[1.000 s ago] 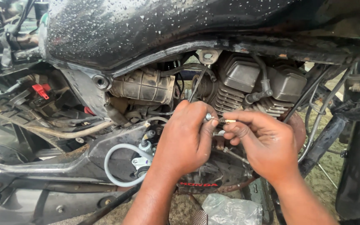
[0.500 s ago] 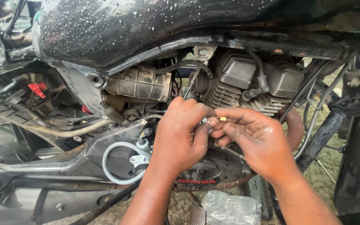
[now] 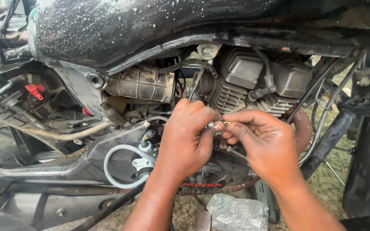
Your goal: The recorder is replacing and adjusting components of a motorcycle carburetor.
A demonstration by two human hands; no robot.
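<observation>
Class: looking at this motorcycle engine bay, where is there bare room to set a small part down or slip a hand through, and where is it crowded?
Free: the ground right of the plastic bag, beside the frame tube. Crowded: around the left hand and right hand, which pinch a small metal fitting amid hoses and the cylinder fins.

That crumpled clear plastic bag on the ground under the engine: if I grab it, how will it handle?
The plastic bag looks thin and crumpled, so it is probably floppy and very light, collapsing under a pinch. Its glossy film may be slippery, more so since the tank carries water droplets. What it holds cannot be seen.
</observation>
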